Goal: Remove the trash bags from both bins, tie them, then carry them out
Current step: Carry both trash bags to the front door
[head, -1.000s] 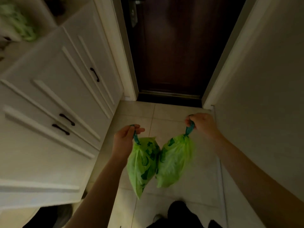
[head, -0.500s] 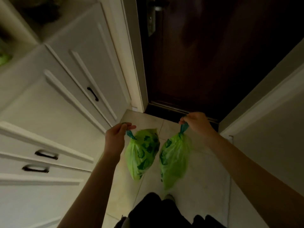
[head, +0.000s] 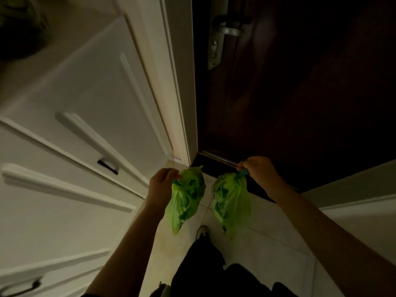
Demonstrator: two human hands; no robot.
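Dim, warm-tinted light throughout. The white cabinet (head: 90, 108) and door frame (head: 171, 82) are the brightest surfaces; the door (head: 300, 93) is almost black, with a faint glint on its handle (head: 230, 31). Wide-angle distortion bends straight edges toward the borders. Cabinet mouldings and pulls are motion-smeared. The green bags (head: 186, 198) appear soft, with grainy shadows.

Two translucent lime-green trash bags, the left bag (head: 186, 200) and right bag (head: 230, 201), show dark green patches and teal ties against a dark brown door (head: 300, 93), white panelled cabinets (head: 85, 103) with black handles, and pale cream floor tiles (head: 267, 243).
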